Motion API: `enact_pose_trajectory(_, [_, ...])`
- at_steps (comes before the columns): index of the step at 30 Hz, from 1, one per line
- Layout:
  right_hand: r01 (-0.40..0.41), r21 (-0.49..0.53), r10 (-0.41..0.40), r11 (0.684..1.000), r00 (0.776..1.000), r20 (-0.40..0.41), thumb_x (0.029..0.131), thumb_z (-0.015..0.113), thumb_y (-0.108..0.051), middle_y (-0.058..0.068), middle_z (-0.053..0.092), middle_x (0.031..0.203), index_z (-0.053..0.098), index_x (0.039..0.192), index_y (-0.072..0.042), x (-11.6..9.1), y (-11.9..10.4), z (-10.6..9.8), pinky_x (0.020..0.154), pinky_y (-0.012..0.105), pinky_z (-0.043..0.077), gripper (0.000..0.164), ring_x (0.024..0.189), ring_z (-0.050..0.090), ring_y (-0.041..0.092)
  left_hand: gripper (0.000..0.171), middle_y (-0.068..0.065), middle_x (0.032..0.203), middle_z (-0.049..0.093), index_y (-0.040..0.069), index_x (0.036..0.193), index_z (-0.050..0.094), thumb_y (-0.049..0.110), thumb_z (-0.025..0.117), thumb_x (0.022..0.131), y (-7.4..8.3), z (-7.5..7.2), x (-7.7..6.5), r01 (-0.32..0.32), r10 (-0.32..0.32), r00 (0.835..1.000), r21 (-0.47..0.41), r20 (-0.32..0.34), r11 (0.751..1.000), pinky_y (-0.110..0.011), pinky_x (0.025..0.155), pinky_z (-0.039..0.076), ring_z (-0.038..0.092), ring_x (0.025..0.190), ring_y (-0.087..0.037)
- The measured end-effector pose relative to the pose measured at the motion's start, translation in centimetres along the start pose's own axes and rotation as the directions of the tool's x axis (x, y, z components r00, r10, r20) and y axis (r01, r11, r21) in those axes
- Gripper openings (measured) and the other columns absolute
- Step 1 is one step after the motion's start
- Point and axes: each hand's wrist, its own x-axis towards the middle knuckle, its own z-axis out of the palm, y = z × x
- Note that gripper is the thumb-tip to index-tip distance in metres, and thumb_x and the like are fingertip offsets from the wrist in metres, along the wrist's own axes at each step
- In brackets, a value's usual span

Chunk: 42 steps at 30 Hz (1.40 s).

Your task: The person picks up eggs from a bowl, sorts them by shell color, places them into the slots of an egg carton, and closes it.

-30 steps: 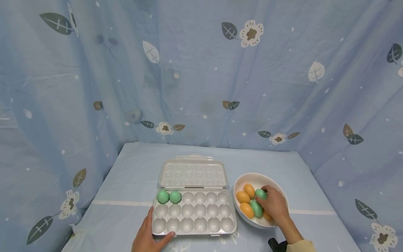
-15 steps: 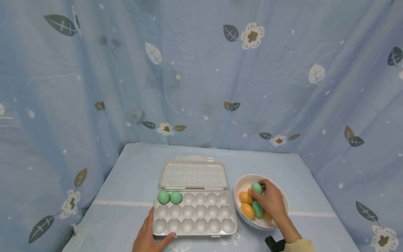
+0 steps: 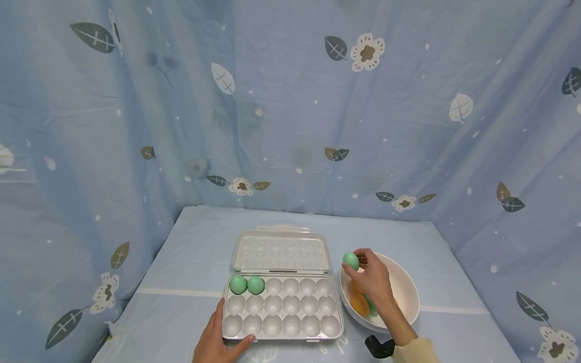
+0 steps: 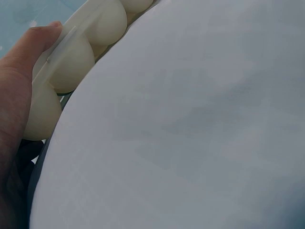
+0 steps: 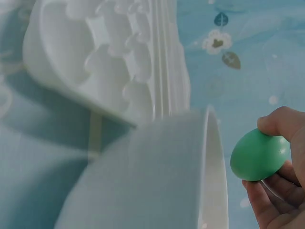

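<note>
In the head view, my right hand [image 3: 373,276] pinches a green egg [image 3: 351,260] above the left rim of a white bowl [image 3: 410,295]. The right wrist view shows the thumb on top of this green egg [image 5: 259,155] and the fingers beneath it. Orange eggs [image 3: 359,304] and part of another green one lie in the bowl, partly hidden by the hand. My left hand [image 3: 217,335] grips the near left corner of an egg tray [image 3: 282,315], thumb on its front edge. Two green eggs [image 3: 247,285] sit in the far left cups of the tray.
The tray's clear lid [image 3: 282,251] lies folded back behind it. The bowl stands close to the tray's right side. A blue cloth covers the table [image 3: 199,242], and a patterned curtain [image 3: 290,126] hangs behind and at both sides.
My right hand has lifted the green egg out of the bowl and carried it left to the rim. The left hand stays on the tray.
</note>
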Motion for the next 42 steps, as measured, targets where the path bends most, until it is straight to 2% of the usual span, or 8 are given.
enact_pose_trajectory(6, [0.041, 0.041, -0.041, 0.998, 0.999, 0.004, 0.084, 0.086, -0.018, 0.015, 0.071, 0.114, 0.063, 0.118, -0.002, -0.1, -1.3, 1.7, 0.091, 0.048, 0.060, 0.043, 0.107, 0.072, 0.036, 0.137, -0.026, 0.152, 0.046, 0.002, 0.161, 0.015, 0.083, 0.076, 0.068, 0.3, -0.1, -0.1, 0.010, -0.010, 1.000, -0.001, 0.003, 1.000, -0.062, 0.107, 0.046, 0.055, 0.131, -0.043])
enact_pose_trajectory(16, [0.050, 0.086, -0.057, 0.995, 0.995, 0.078, 0.085, 0.086, -0.020, 0.008, 0.071, 0.111, 0.065, 0.115, -0.008, -0.5, -2.7, 4.5, 0.092, 0.044, 0.060, 0.039, 0.107, 0.072, 0.029, 0.135, -0.026, 0.153, 0.045, 0.003, 0.161, 0.016, 0.081, 0.076, 0.069, 0.1, 0.1, -0.2, -0.006, 0.006, 1.000, -0.009, -0.004, 1.000, -0.061, 0.107, 0.047, 0.054, 0.132, -0.043])
enact_pose_trajectory(19, [0.073, 0.104, -0.083, 0.992, 0.992, 0.097, 0.084, 0.086, -0.018, 0.008, 0.071, 0.110, 0.065, 0.113, -0.008, -0.7, -2.9, 5.1, 0.091, 0.044, 0.060, 0.037, 0.106, 0.072, 0.030, 0.135, -0.027, 0.152, 0.046, 0.003, 0.161, 0.016, 0.081, 0.076, 0.069, 0.0, 0.1, -0.2, -0.013, 0.013, 1.000, -0.002, -0.011, 1.000, -0.061, 0.106, 0.047, 0.055, 0.131, -0.043])
enact_pose_trajectory(26, [0.128, 0.169, -0.149, 0.977, 0.982, 0.120, 0.083, 0.086, -0.013, 0.004, 0.070, 0.107, 0.064, 0.111, -0.010, -0.9, -3.6, 6.7, 0.091, 0.034, 0.060, 0.036, 0.106, 0.072, 0.027, 0.134, -0.027, 0.151, 0.046, 0.003, 0.161, 0.016, 0.082, 0.075, 0.070, 0.0, 0.0, -0.2, -0.018, 0.018, 1.000, 0.003, -0.016, 1.000, -0.061, 0.106, 0.047, 0.055, 0.131, -0.043])
enact_pose_trajectory(33, [0.190, 0.229, -0.228, 0.955, 0.961, 0.154, 0.084, 0.085, -0.012, 0.003, 0.067, 0.106, 0.062, 0.109, -0.009, -1.5, -4.7, 9.5, 0.092, 0.033, 0.060, 0.035, 0.108, 0.070, 0.028, 0.136, -0.027, 0.153, 0.045, 0.002, 0.161, 0.015, 0.083, 0.075, 0.069, -0.1, -0.1, -0.1, -0.006, 0.006, 1.000, 0.008, -0.005, 1.000, -0.062, 0.107, 0.046, 0.054, 0.132, -0.044])
enact_pose_trajectory(42, [0.189, 0.302, -0.256, 0.934, 0.946, 0.199, 0.082, 0.086, -0.008, 0.005, 0.067, 0.107, 0.064, 0.109, -0.006, -2.8, -6.0, 12.4, 0.094, 0.029, 0.059, 0.035, 0.109, 0.069, 0.028, 0.134, -0.025, 0.153, 0.045, 0.003, 0.161, 0.016, 0.082, 0.075, 0.070, 0.0, 0.0, -0.2, -0.012, 0.012, 1.000, 0.002, -0.015, 1.000, -0.062, 0.106, 0.047, 0.055, 0.132, -0.042])
